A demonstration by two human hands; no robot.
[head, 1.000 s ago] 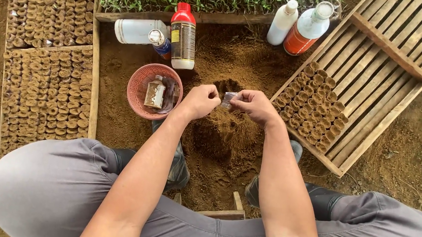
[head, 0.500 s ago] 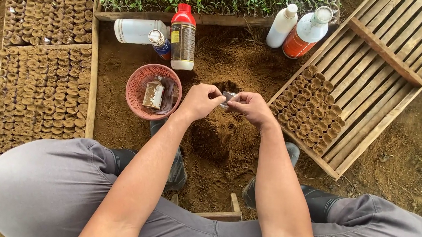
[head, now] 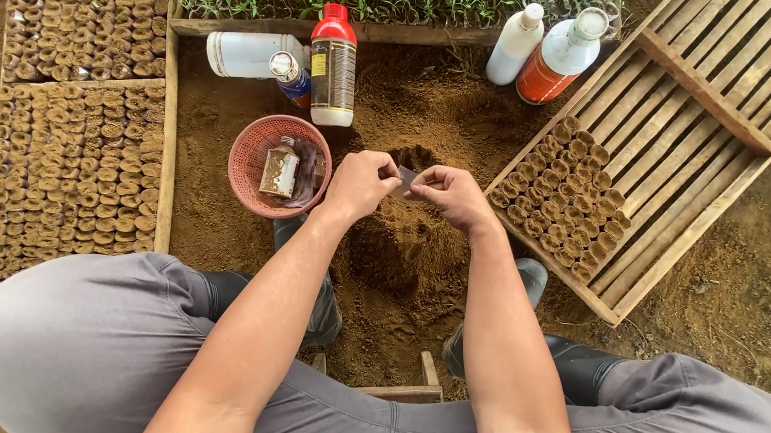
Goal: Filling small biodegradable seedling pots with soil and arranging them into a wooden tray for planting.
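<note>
Between both hands, grey strip (head: 406,181) lengthwise left-right.

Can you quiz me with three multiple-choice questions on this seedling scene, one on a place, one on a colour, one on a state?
1. Where does the pink basket lie?
A. left of the hands
B. on the slatted crate
C. among the seedlings

2. What colour is the cap of the upright dark bottle?
A. blue
B. red
C. white

3. How is the small clear piece held?
A. lying on the soil
B. by one hand
C. between left hand and right hand

A: it sits on soil beside the left hand. B: its top is red. C: both hands pinch it.
</note>
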